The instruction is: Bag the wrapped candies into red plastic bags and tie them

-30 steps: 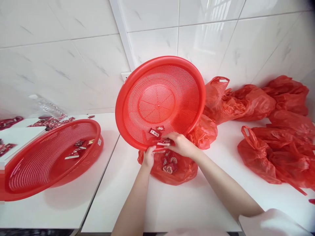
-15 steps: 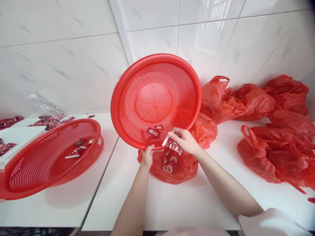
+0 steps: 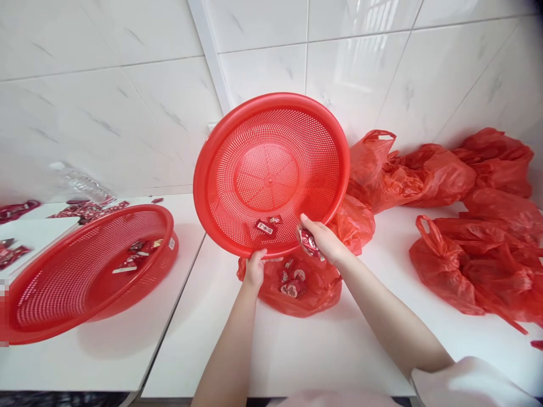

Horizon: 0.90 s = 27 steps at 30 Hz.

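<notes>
My left hand (image 3: 255, 269) grips the lower rim of a red perforated plastic basket (image 3: 271, 103), which is tilted up so its inside faces me. Two small dark red packets (image 3: 265, 227) lie low inside it. Just at the basket's lower right rim, my right hand (image 3: 321, 237) is closed around a small red printed packet (image 3: 310, 243). Below the rim an open red plastic bag (image 3: 314, 299) rests on the white table (image 3: 331, 350), with several red printed packets (image 3: 291, 289) inside. Part of the bag is hidden behind the basket.
Another red basket (image 3: 46, 288) stands tilted at the left, holding a few packets (image 3: 132, 261). Behind it are a clear plastic bottle (image 3: 87, 185) and a pile of red packets (image 3: 87, 210). Several red plastic bags (image 3: 449, 260) fill the right side, against the tiled wall (image 3: 365, 73).
The packet in my right hand has turned, and the hand has shifted slightly right with fingers wrapped further around it. The held basket has moved a touch to the right.
</notes>
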### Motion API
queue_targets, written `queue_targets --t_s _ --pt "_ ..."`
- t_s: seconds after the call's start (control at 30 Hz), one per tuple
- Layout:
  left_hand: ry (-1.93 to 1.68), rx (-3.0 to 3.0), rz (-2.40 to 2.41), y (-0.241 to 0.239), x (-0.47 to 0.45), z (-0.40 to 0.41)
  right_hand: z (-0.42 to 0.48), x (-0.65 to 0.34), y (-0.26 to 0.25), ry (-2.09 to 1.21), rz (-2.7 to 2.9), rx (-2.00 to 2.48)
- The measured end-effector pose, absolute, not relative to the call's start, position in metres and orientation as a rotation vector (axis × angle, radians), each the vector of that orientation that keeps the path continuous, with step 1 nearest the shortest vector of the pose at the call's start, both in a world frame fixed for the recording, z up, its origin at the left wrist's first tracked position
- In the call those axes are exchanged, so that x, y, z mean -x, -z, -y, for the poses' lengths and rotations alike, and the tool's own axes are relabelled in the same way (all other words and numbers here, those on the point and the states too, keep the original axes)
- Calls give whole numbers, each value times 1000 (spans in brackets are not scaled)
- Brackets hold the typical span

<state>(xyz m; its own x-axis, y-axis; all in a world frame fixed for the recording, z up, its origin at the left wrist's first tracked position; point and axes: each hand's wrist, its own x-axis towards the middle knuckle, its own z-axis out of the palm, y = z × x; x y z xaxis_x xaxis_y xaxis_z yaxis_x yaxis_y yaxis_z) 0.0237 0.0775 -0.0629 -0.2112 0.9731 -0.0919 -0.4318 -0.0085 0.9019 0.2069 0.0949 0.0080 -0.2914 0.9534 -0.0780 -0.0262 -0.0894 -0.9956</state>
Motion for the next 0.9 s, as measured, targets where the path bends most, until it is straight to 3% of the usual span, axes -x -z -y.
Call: queue_targets --t_s 0.27,0.47,0.67,0.9 --pt "-1502 -752 -1031 66 -22 -78 -93 -206 -11 -1386 1395 1012" --pt "-1502 -753 -1023 66 -23 -77 -91 -208 -5 -1134 1542 1082" --pt "-1529 -756 -1060 61 -25 -77 -88 -211 -11 -842 2042 1101" --pt "-1480 -810 -1037 70 -35 -71 -94 -197 12 -533 2106 968"
